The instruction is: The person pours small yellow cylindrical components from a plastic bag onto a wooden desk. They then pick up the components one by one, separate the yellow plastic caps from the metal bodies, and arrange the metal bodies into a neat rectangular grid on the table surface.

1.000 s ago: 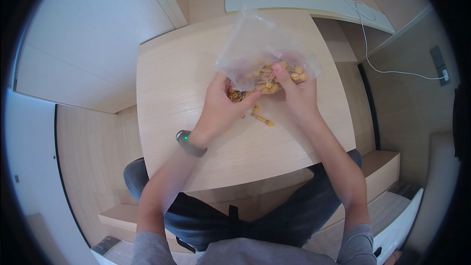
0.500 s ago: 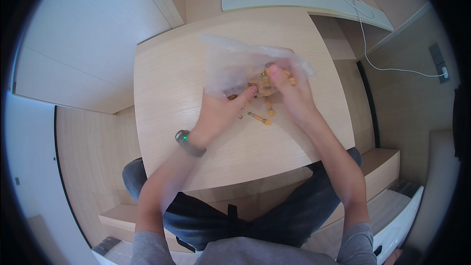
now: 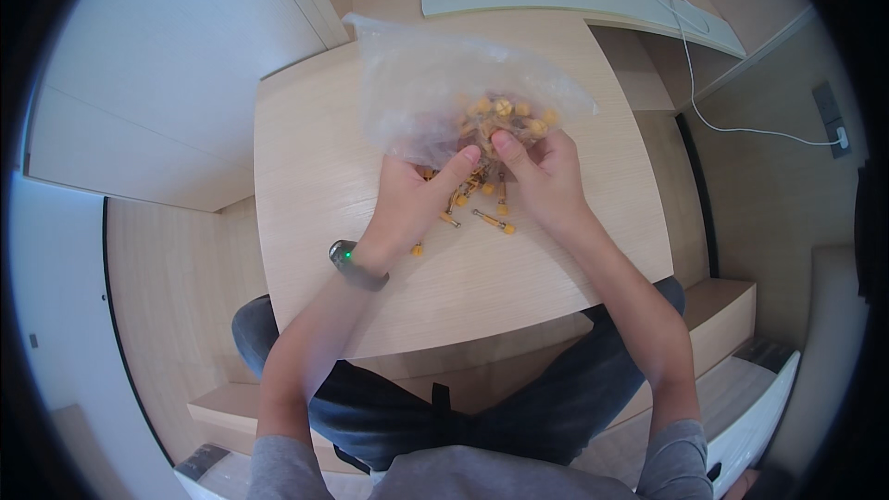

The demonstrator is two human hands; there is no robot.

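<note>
Currently, both hands are clamped on a clear plastic bag [image 3: 407, 74]. The left hand [image 3: 407, 204] pinches its lower left part and the right hand [image 3: 553, 181] its lower right; both thumbs face the person, and most other fingers are hidden. The bag is above the middle of the tabletop [image 3: 301, 148]. A cluster of yellow-ended pegs [image 3: 503, 107] is inside, just beyond the right thumb. Loose pegs [image 3: 495, 221] lie on the wood below the hands.

Status, as judged: partial. One portion is outside the bag, another inside; the counts cannot be determined.

Edges: the bag's upper left corner overlaps the far table edge in this view. Pale wood extends from the left hand to the left edge, and from the loose pegs to the near edge. A white cable [image 3: 687, 60] hangs well apart, beyond the right edge.
</note>
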